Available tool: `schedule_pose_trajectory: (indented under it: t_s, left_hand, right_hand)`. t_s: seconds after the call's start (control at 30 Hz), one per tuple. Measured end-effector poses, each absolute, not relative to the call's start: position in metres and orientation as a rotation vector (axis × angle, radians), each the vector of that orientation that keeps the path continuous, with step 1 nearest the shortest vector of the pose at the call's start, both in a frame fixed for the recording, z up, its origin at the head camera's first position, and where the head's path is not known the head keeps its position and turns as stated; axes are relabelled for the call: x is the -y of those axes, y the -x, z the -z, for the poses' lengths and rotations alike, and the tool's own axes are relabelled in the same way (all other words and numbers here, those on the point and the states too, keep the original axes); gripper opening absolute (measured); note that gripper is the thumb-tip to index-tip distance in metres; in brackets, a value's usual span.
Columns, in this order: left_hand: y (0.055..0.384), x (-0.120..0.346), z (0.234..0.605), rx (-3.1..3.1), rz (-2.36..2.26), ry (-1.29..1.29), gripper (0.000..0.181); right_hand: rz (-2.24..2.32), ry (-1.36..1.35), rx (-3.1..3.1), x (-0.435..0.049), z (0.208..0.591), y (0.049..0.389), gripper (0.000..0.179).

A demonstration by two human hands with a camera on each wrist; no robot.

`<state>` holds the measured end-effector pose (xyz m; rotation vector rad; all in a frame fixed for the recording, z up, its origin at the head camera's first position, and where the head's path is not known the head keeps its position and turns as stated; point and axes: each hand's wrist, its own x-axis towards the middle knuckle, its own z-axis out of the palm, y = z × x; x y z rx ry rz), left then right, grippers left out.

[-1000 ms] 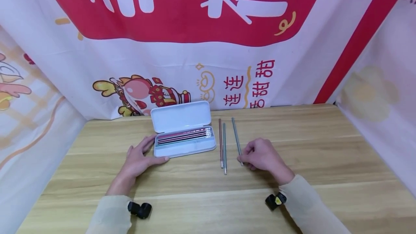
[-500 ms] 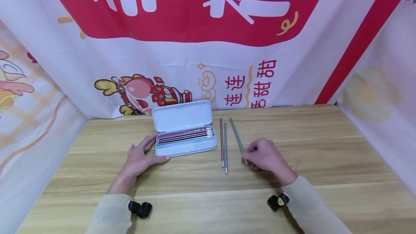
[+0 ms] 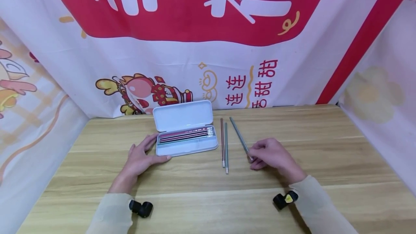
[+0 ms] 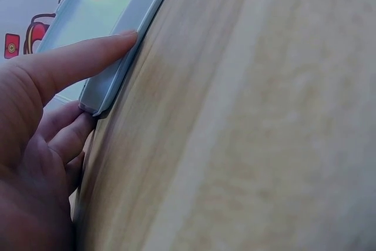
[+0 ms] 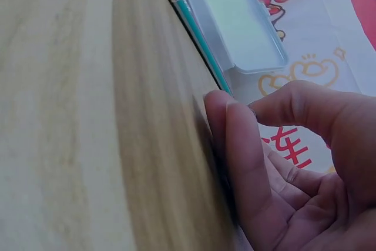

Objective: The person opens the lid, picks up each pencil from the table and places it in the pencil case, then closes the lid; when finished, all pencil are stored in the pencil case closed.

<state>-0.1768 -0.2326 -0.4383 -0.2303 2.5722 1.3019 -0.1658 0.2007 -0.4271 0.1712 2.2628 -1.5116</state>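
A pale blue pencil case stands with its lid raised, several pencils lying side by side along its back half. At its left end, my left hand grips the front corner; the left wrist view shows the thumb along the front rim of the case and fingers at the end. My right hand pinches the eraser end of a green pencil, which slants away to the back left. Between case and right hand lie a red pencil and another green pencil, nearly parallel.
The wooden table meets a printed white and red cloth hanging behind it, with more cloth at both sides. The raised lid of the case stands close before the back cloth.
My right hand has moved a little to the right, taking the pencil's eraser end with it, so the pencil slants more. The left hand stays at the case.
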Motion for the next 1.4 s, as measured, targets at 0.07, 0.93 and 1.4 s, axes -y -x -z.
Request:
schedule_pose_trajectory:
  t_s: [0.07,0.93,1.4]
  left_hand:
    - [0.177,0.233,0.438,-2.572,-1.303,0.231,0.115]
    - [0.175,0.234,0.437,-2.574,-1.318,0.222,0.114]
    - [0.174,0.231,0.437,-2.59,-1.326,0.198,0.111]
  right_hand:
    - [1.537,-0.166,-2.232,-0.203,0.427,0.166,0.024]
    - [1.699,-0.016,-2.291,-0.21,0.399,0.171,0.034]
    - [1.444,0.118,-2.552,-0.153,0.384,0.214,0.02]
